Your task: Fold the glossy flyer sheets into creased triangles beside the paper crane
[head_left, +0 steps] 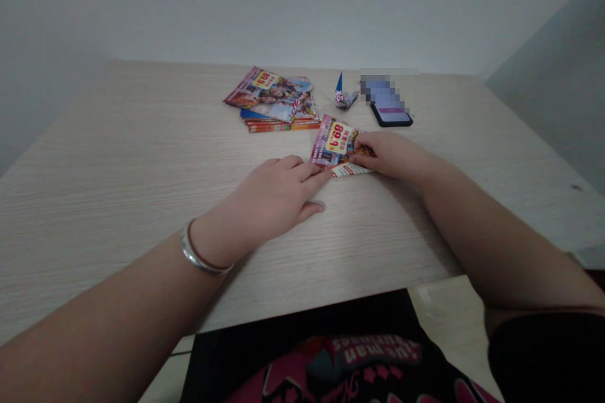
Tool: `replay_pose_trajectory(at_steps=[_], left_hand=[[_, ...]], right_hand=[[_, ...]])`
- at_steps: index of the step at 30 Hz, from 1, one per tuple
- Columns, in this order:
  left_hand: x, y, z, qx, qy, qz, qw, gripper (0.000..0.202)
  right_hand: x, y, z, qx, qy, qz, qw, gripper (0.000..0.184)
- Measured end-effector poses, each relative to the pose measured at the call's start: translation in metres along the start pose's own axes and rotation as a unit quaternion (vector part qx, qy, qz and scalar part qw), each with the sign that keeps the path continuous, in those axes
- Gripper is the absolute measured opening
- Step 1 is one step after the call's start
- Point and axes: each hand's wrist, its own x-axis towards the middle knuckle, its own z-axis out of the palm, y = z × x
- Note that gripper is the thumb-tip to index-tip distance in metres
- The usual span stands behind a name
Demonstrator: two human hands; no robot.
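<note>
pressing down with fingers flat and together, the left hand (278, 192) touches the near-left corner of the leaflet (334, 141), which lies mid-right on the table (142, 157). the right hand (390, 154) pinches its right edge. uneven pressure could, i'd guess, make the slick sheet skid or crumple.

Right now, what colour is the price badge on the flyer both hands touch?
The price badge is yellow with red digits, on a pink flyer; head view.

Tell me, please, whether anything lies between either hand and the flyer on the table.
Nothing visible does: the left hand touches the flyer at its left edge, the right hand rests on its right side. The flyer stack and phone lie beyond.
</note>
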Motion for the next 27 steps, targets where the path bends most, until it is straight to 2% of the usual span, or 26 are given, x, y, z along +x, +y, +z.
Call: replay_pose_trajectory(at_steps=[10,12,15,17,20,24,27], left_hand=[[-0.001,-0.001,0.005,-0.014,0.005,0.014,1.000,0.063],[-0.001,-0.002,0.008,-0.015,0.011,0.015,1.000,0.066],[0.001,-0.001,0.012,-0.014,0.020,0.016,1.000,0.069],[0.001,0.001,0.012,-0.013,0.025,0.017,0.999,0.070],[0.001,0.004,0.010,-0.017,0.015,0.012,1.000,0.069],[-0.004,0.002,0.003,-0.041,-0.011,0.026,0.999,0.072],[-0.009,-0.002,-0.002,-0.071,-0.046,0.027,0.996,0.069]], right_hand=[[-0.002,0.001,-0.003,0.018,-0.009,0.005,1.000,0.026],[-0.005,-0.002,-0.003,-0.007,0.033,-0.017,0.999,0.024],[-0.010,-0.015,-0.001,-0.093,0.123,-0.098,0.983,0.023],[-0.013,-0.025,-0.001,-0.127,0.146,-0.141,0.971,0.025],[-0.014,-0.034,0.000,-0.134,0.122,-0.172,0.968,0.030],[-0.009,-0.030,-0.001,-0.083,0.048,-0.147,0.984,0.030],[-0.007,-0.024,-0.001,-0.062,0.024,-0.133,0.989,0.031]])
